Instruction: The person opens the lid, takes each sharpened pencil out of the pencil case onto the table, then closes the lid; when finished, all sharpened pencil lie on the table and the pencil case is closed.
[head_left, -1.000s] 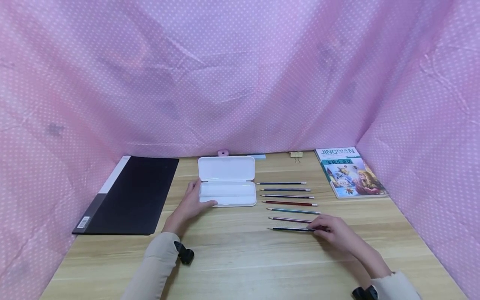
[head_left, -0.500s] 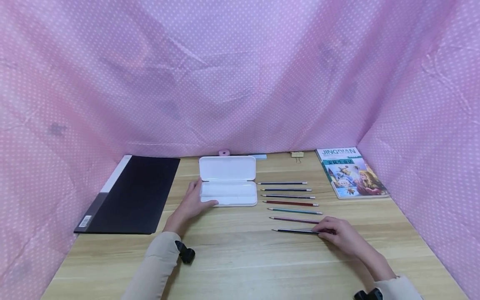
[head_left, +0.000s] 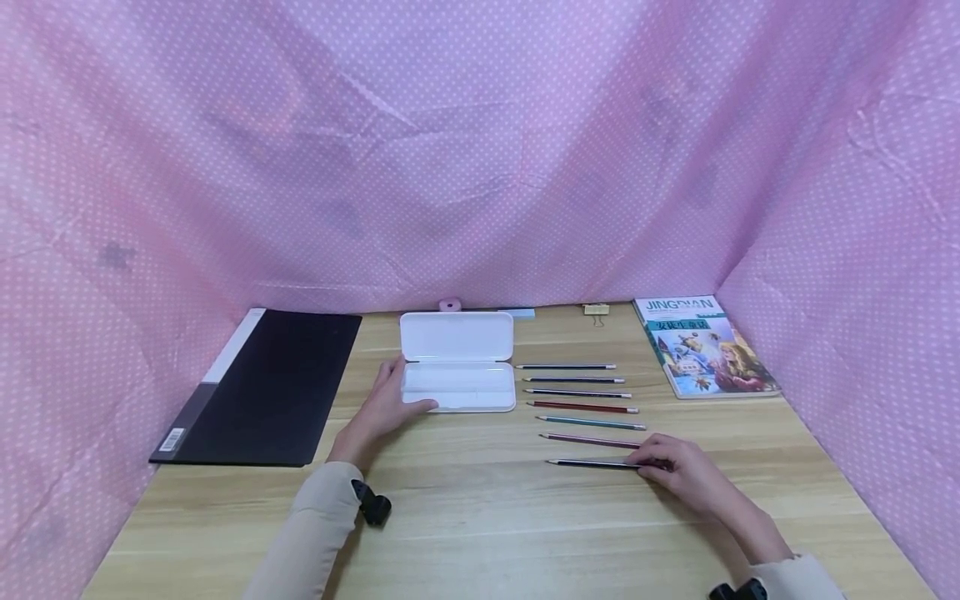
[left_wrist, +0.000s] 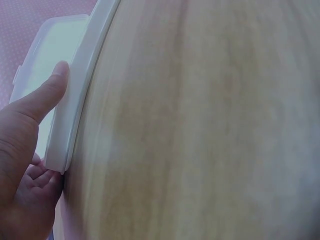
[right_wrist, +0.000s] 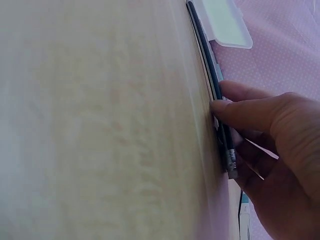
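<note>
An opened white pencil case stands in the middle of the table, its lid tilted up at the back. My left hand grips its front left corner, thumb over the front rim; in the left wrist view the other fingers are tucked by the case's end. At the right, my right hand pinches a black pencil close to its eraser end, between thumb and fingers. This pencil is nearest the person in a column of several pencils, with a purple pencil and a teal pencil just beyond.
On the left lies a black folder. A picture book is at the far right. Along the back are a pink roll-shaped item, a pale blue strip and a binder clip, before a pink dotted curtain.
My right hand has shifted slightly right and toward me with the black pencil, widening its gap from the purple one. The left hand stays on the case.
</note>
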